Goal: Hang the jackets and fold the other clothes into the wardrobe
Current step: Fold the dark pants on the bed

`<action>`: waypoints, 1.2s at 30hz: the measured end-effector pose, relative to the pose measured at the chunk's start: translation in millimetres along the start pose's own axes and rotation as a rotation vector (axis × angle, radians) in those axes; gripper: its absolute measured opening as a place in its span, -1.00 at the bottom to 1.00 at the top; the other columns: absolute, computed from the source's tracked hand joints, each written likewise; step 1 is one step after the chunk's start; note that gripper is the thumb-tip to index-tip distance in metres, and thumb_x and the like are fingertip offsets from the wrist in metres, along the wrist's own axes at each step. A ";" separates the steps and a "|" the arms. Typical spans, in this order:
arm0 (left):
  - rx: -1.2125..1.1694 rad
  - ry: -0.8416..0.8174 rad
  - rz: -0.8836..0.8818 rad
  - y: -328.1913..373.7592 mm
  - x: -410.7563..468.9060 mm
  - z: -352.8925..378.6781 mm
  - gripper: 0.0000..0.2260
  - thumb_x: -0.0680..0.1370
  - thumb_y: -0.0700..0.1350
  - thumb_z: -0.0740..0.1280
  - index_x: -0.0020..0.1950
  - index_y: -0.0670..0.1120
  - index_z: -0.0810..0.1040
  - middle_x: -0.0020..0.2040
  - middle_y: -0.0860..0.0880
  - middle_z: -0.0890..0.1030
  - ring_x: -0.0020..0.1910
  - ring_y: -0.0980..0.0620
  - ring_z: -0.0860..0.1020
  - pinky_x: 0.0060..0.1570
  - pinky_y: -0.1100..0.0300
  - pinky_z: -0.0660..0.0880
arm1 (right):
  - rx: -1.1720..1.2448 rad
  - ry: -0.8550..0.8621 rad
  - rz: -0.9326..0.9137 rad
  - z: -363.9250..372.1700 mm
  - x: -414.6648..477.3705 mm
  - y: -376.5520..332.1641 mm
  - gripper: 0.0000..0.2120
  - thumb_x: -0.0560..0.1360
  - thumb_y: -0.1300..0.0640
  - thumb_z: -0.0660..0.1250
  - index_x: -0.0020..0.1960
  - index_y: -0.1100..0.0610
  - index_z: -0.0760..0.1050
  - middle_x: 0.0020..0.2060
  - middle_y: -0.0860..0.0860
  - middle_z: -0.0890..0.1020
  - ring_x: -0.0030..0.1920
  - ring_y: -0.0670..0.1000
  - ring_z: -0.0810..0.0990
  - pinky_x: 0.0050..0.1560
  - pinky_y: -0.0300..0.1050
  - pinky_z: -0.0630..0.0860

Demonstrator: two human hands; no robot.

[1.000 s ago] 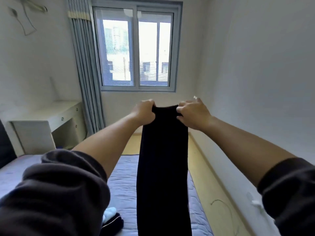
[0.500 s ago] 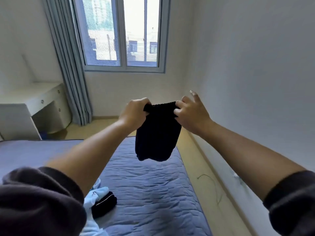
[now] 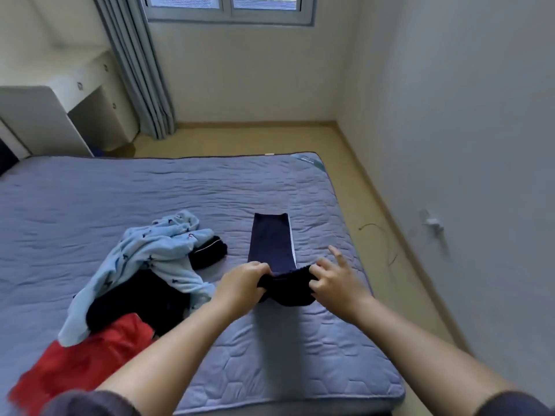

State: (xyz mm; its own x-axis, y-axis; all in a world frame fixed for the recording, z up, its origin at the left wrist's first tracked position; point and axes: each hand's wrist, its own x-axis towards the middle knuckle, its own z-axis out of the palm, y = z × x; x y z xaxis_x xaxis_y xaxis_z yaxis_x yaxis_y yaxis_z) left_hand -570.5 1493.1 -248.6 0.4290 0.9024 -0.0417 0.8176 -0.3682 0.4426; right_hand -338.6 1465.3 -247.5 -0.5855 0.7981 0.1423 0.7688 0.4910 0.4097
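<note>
My left hand [image 3: 240,280] and right hand [image 3: 333,280] each pinch the near end of the dark trousers [image 3: 271,241], fingers curled into the cloth. Their far end lies flat on the bed [image 3: 210,190], right of the clothes pile [image 3: 156,259].

You are in a bedroom in a home: a quilted blue mattress [image 3: 210,187] lies before you with loose clothes [image 3: 144,256] heaped on it, a grey curtain [image 3: 141,70] hangs beside the window [image 3: 228,16], a white desk [image 3: 45,97] with drawers fills the corner, and plain walls [image 3: 450,115] meet a wooden floor [image 3: 255,139].
</note>
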 end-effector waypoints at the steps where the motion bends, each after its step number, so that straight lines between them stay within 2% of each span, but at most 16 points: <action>1: -0.020 -0.018 -0.003 -1.8 -14.5 12.9 -0.75 0.37 -0.20 0.34 0.03 0.01 0.56 -0.01 0.02 0.61 0.01 -0.06 0.55 -0.06 0.09 0.47 | 0.029 -0.002 -0.022 2.9 -11.8 -11.3 -0.81 0.17 0.22 0.50 -0.45 0.02 0.51 -0.35 -0.01 0.52 -0.23 0.07 0.56 0.26 0.31 0.35; 5: -0.093 -0.101 -0.035 2.7 -76.2 56.5 -0.78 0.38 -0.20 0.35 -0.03 0.05 0.52 -0.10 0.05 0.64 -0.09 -0.02 0.57 -0.11 0.07 0.50 | 0.159 -0.081 -0.107 5.3 -64.7 -51.8 -0.80 0.09 0.13 0.54 -0.46 0.02 0.50 -0.36 -0.01 0.49 -0.27 0.04 0.56 0.15 0.30 0.50; 7: -0.109 -0.173 -0.058 9.7 -106.3 73.1 -0.79 0.42 -0.17 0.35 -0.02 0.09 0.48 -0.13 0.08 0.62 -0.14 0.02 0.56 -0.12 0.04 0.51 | 0.265 -0.160 -0.121 4.9 -91.2 -71.3 -0.77 0.04 0.09 0.55 -0.49 0.02 0.49 -0.38 -0.01 0.48 -0.34 0.04 0.54 0.01 0.14 0.60; 9: -0.133 -0.240 -0.066 18.2 -133.9 84.4 -0.79 0.43 -0.17 0.35 -0.04 0.11 0.47 -0.14 0.10 0.60 -0.15 0.06 0.55 -0.11 0.05 0.53 | 0.402 -0.234 -0.133 1.7 -116.5 -87.8 -0.77 0.03 0.10 0.56 -0.49 0.04 0.49 -0.39 0.01 0.46 -0.40 0.06 0.50 -0.25 -0.10 0.59; 11: -0.167 -0.302 -0.057 27.2 -157.4 89.9 -0.81 0.44 -0.19 0.38 -0.05 0.08 0.50 -0.14 0.11 0.60 -0.15 0.11 0.55 -0.09 0.14 0.52 | 0.569 -0.324 -0.192 -9.8 -137.8 -99.1 -0.85 0.17 0.13 0.52 -0.39 0.11 0.55 -0.32 0.05 0.47 -0.34 0.11 0.51 -0.37 -0.13 0.50; 12: -0.170 -0.336 -0.053 31.8 -167.8 90.8 -0.81 0.43 -0.19 0.39 -0.05 0.06 0.52 -0.15 0.12 0.59 -0.16 0.13 0.55 -0.10 0.18 0.51 | 0.649 -0.386 -0.176 -16.8 -146.9 -101.7 -0.91 0.27 0.14 0.47 -0.30 0.14 0.59 -0.25 0.05 0.47 -0.26 0.12 0.52 -0.32 -0.10 0.47; 14: -0.213 -0.452 -0.071 41.8 -182.6 87.2 -0.83 0.43 -0.21 0.38 -0.07 0.04 0.52 -0.19 0.12 0.61 -0.19 0.15 0.58 -0.11 0.20 0.52 | 0.733 -0.523 -0.158 -32.3 -157.2 -102.5 -0.90 0.40 0.12 0.38 -0.15 0.14 0.63 -0.16 0.02 0.44 -0.15 0.07 0.49 -0.21 -0.12 0.38; 16: -0.297 -0.582 -0.100 49.6 -190.1 81.5 -0.80 0.43 -0.23 0.36 -0.10 0.06 0.49 -0.23 0.10 0.64 -0.23 0.11 0.60 -0.11 0.16 0.53 | 0.819 -0.603 -0.160 -45.8 -159.1 -101.3 -0.88 0.41 0.11 0.39 -0.11 0.11 0.66 -0.13 0.02 0.49 -0.12 0.05 0.51 -0.12 -0.12 0.42; 18: -0.300 -0.620 -0.121 53.5 -189.2 74.6 -0.80 0.43 -0.23 0.36 -0.06 0.05 0.49 -0.21 0.14 0.60 -0.19 0.08 0.58 -0.08 0.15 0.52 | 0.884 -0.647 -0.137 -50.8 -156.3 -97.3 -0.89 0.39 0.10 0.41 -0.11 0.09 0.66 -0.10 0.01 0.56 -0.10 0.04 0.54 -0.04 -0.09 0.49; 21: -0.259 -0.535 -0.160 50.3 -173.7 66.7 -0.77 0.45 -0.22 0.35 0.10 -0.05 0.53 -0.17 0.18 0.51 -0.17 0.15 0.50 -0.13 0.32 0.44 | 0.961 -0.649 -0.048 -43.9 -145.9 -86.0 -0.89 0.39 0.13 0.39 -0.11 0.10 0.65 -0.07 -0.01 0.58 -0.08 -0.01 0.55 0.01 -0.14 0.49; 24: -0.323 -0.394 -0.244 35.2 -149.2 74.0 -0.80 0.46 -0.21 0.34 0.05 -0.03 0.53 -0.13 0.13 0.52 -0.15 0.16 0.49 -0.23 0.45 0.37 | 1.053 -0.613 0.088 -20.2 -127.8 -73.8 -0.91 0.40 0.15 0.39 -0.11 0.09 0.64 -0.10 -0.05 0.55 -0.08 -0.02 0.55 -0.04 -0.24 0.47; 27: -0.469 -0.280 -0.345 10.2 -112.8 93.1 -0.82 0.47 -0.22 0.34 -0.05 0.07 0.50 -0.11 0.13 0.55 -0.08 0.10 0.53 -0.10 0.35 0.43 | 1.206 -0.560 0.272 18.3 -99.7 -65.0 -0.90 0.39 0.21 0.39 -0.21 0.01 0.58 -0.14 -0.09 0.53 -0.10 -0.03 0.55 -0.02 -0.18 0.51; 30: -0.623 -0.191 -0.424 -22.9 -58.4 114.0 -0.82 0.51 -0.26 0.31 0.03 0.00 0.51 -0.06 0.03 0.59 -0.09 0.08 0.54 -0.03 0.26 0.46 | 1.351 -0.442 0.463 66.0 -57.1 -56.0 -0.76 0.38 0.31 0.38 -0.28 -0.02 0.50 -0.15 -0.09 0.51 -0.13 -0.08 0.53 0.04 -0.09 0.54; 34: -0.756 -0.099 -0.468 -74.7 37.2 143.1 -0.79 0.54 -0.29 0.28 0.01 0.03 0.49 -0.02 0.05 0.58 0.00 0.09 0.55 0.05 0.27 0.46 | 1.494 -0.287 0.683 147.1 11.6 -34.2 -0.75 0.38 0.40 0.36 -0.26 0.05 0.50 -0.06 -0.04 0.51 -0.02 -0.04 0.56 0.08 -0.16 0.50; 36: -0.767 -0.079 -0.467 -101.5 86.6 160.7 -0.82 0.56 -0.27 0.28 0.06 -0.01 0.49 0.00 0.04 0.58 0.04 0.07 0.55 0.09 0.24 0.46 | 1.513 -0.240 0.764 191.6 43.1 -21.8 -0.74 0.38 0.41 0.36 -0.26 0.06 0.50 -0.04 -0.02 0.51 -0.02 0.02 0.57 0.07 -0.18 0.48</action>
State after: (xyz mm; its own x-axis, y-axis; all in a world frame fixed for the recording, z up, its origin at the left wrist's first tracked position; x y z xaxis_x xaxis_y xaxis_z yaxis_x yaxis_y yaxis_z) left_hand -554.6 1572.6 -441.1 0.1653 0.8942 -0.4161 0.4468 0.3082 0.8399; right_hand -331.4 1555.9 -422.9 -0.0570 0.9522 -0.3001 0.4570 -0.2424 -0.8558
